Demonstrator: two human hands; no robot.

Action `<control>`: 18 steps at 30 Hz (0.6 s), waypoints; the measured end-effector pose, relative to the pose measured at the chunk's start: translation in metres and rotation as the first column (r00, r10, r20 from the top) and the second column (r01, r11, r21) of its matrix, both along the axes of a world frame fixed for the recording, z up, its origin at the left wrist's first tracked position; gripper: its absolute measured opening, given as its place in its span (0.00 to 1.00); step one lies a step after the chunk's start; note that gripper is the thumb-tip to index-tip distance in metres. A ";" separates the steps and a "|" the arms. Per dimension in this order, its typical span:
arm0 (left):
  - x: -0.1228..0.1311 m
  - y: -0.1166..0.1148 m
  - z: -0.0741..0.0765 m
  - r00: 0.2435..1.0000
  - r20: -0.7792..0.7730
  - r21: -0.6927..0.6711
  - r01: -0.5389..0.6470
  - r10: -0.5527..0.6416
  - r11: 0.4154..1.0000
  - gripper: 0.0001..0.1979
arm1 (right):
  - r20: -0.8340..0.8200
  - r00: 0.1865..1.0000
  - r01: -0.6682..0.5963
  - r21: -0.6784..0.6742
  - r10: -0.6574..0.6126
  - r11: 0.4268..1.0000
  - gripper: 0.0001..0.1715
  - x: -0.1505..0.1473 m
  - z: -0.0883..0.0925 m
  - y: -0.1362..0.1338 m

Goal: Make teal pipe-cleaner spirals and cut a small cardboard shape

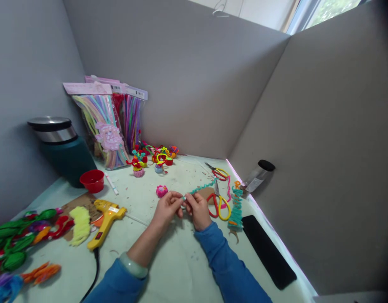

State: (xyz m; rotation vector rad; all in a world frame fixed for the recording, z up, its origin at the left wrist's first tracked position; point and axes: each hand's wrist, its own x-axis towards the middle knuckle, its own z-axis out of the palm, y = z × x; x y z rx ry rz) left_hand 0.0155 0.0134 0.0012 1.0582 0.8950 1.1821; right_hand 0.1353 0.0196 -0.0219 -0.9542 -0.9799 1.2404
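Observation:
A wavy teal pipe cleaner (204, 185) is pinched at its near end by both hands, and its free length runs off to the upper right. My left hand (169, 207) closes thumb and fingertips on that end. Beside it, my right hand (196, 209) grips the same piece, fingers curled. The fingertips nearly meet, so the pinched part is mostly hidden. Just right of my right hand lie scissors with red and yellow handles (219, 207) on a piece of brown cardboard (207, 193). A pink pipe-cleaner flower (161, 191) sits beyond my left hand.
On the left are a yellow glue gun (107, 223), a red cup (92, 181), a teal bottle (65, 151) and pipe-cleaner bundles (15, 242). Behind stand bags of pipe cleaners (100, 122) and small finished pieces (162, 155). A second pair of scissors (219, 173), a teal bundle (236, 208) and a black strip (269, 252) lie right.

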 end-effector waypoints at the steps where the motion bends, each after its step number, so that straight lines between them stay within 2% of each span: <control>1: 0.000 0.000 -0.001 0.994 -0.097 0.070 -0.046 0.052 0.996 0.13 | -0.001 1.000 0.018 -0.010 -0.018 1.000 0.19 0.000 0.000 0.000; 4: -0.001 -0.002 -0.003 0.915 -0.344 0.294 -0.110 0.212 0.949 0.09 | -0.009 1.000 0.026 -0.032 -0.026 0.999 0.20 0.000 0.000 0.001; 6: -0.002 -0.003 -0.004 0.862 -0.415 0.381 -0.125 0.290 0.916 0.07 | -0.006 1.000 0.009 -0.041 -0.010 0.999 0.20 0.000 -0.001 0.001; 8: -0.003 -0.003 -0.004 0.848 -0.426 0.392 -0.140 0.314 0.909 0.07 | -0.001 1.000 -0.006 -0.032 0.006 0.999 0.20 0.001 -0.001 0.001; 10: -0.002 -0.002 -0.004 0.874 -0.403 0.338 -0.133 0.271 0.932 0.08 | 0.016 1.000 -0.017 -0.017 0.017 1.000 0.20 0.001 0.000 0.000; 13: -0.001 -0.001 -0.002 0.964 -0.248 0.127 -0.067 0.097 0.990 0.10 | 0.074 0.997 -0.022 0.013 0.021 1.000 0.21 0.000 0.004 -0.002; 15: -0.002 -0.001 0.002 0.999 -0.015 -0.062 0.028 -0.029 0.998 0.10 | 0.110 0.994 -0.020 0.039 0.016 0.999 0.20 -0.001 0.006 -0.004; 18: -0.006 -0.002 0.010 0.926 0.347 -0.287 0.255 -0.148 0.923 0.08 | 0.137 0.991 -0.007 0.097 -0.006 0.995 0.17 -0.003 0.008 -0.005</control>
